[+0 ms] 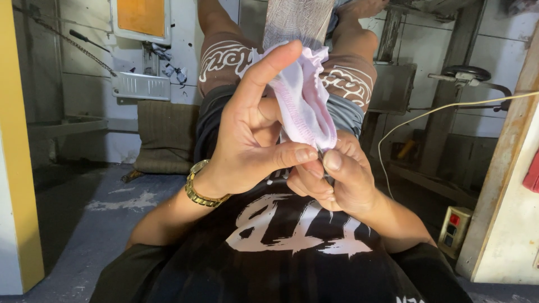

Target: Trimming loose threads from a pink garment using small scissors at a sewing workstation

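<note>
above the lap, left hand (252, 140) pinches the pale pink cloth (300, 98) upright, long axis running up-down, while right hand (337, 179) closes on its lower edge, just beneath.

Left of the hands, a worn grey concrete floor (84, 219) with pale scuffed patches runs back to a white tiled wall (84, 62). A faded olive ribbed cushion (165, 134) leans against it. At the far left stands a yellow-painted post (19, 140). Right of the hands, a thin cream cord (426, 115) loops past a weathered wooden frame (443, 118), above a small beige switch box (453, 227).
</note>
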